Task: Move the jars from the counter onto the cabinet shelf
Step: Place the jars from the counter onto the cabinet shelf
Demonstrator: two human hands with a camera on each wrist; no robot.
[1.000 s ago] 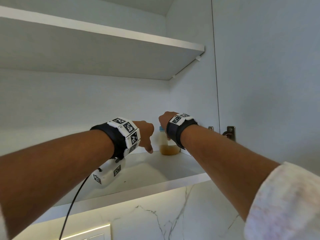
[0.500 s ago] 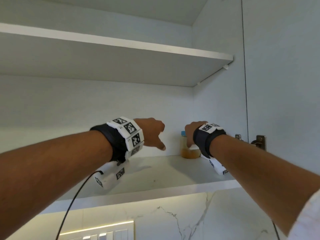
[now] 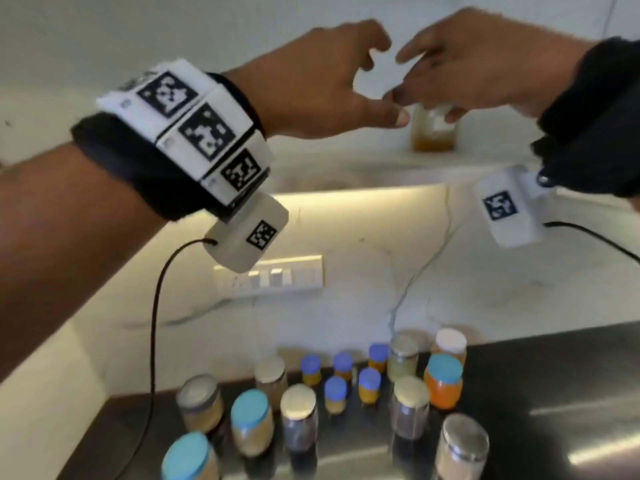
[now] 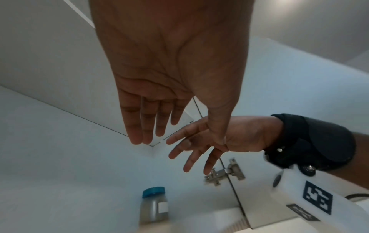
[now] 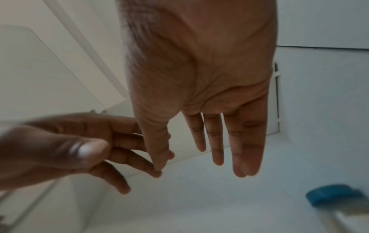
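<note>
One jar [image 3: 433, 129] with amber contents stands on the white cabinet shelf [image 3: 346, 168]; the left wrist view shows the jar [image 4: 153, 205] with its blue lid. My left hand [image 3: 377, 77] and right hand [image 3: 422, 88] hover in front of it, both empty, fingers loose. Seen from the wrists, the left hand [image 4: 175, 126] and right hand [image 5: 199, 165] have straight fingers and hold nothing. Several jars stand on the dark counter below, among them an orange one [image 3: 443, 382] with a blue lid and one [image 3: 462, 445] with a silver lid.
A switch panel [image 3: 277, 275] sits on the marble backsplash under the shelf's light strip. The cabinet door hinge [image 4: 225, 173] is to the right of the shelved jar. The counter [image 3: 561, 393] stretches bare to the right of the jars.
My right hand has come off the jar on the shelf and both hands have drawn back from it. The head view has tipped down, so the counter jars now show.
</note>
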